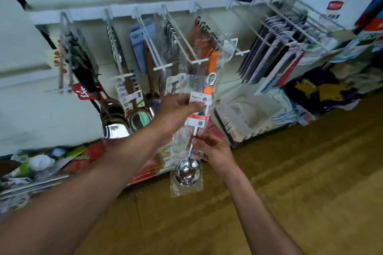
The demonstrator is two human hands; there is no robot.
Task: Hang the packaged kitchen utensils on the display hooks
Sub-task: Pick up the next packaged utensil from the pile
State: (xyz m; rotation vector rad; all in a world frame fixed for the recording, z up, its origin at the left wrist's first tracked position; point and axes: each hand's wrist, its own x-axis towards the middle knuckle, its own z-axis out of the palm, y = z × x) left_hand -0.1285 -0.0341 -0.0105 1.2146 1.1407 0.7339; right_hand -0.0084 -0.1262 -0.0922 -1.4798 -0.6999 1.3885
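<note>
Pinching packaged ladle [191, 130], left hand [176, 113] fingers [196, 106] above, right hand [213, 149] below

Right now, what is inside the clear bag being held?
A steel ladle and a printed label; the label and left hand hide the handle's middle.

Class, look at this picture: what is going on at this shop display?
A person holds a packaged ladle in both hands before the display hooks. The left hand grips the bag near its label; the right hand pinches the stem lower down. The ladle is not yet on a hook; other utensils already hang alongside.
</note>
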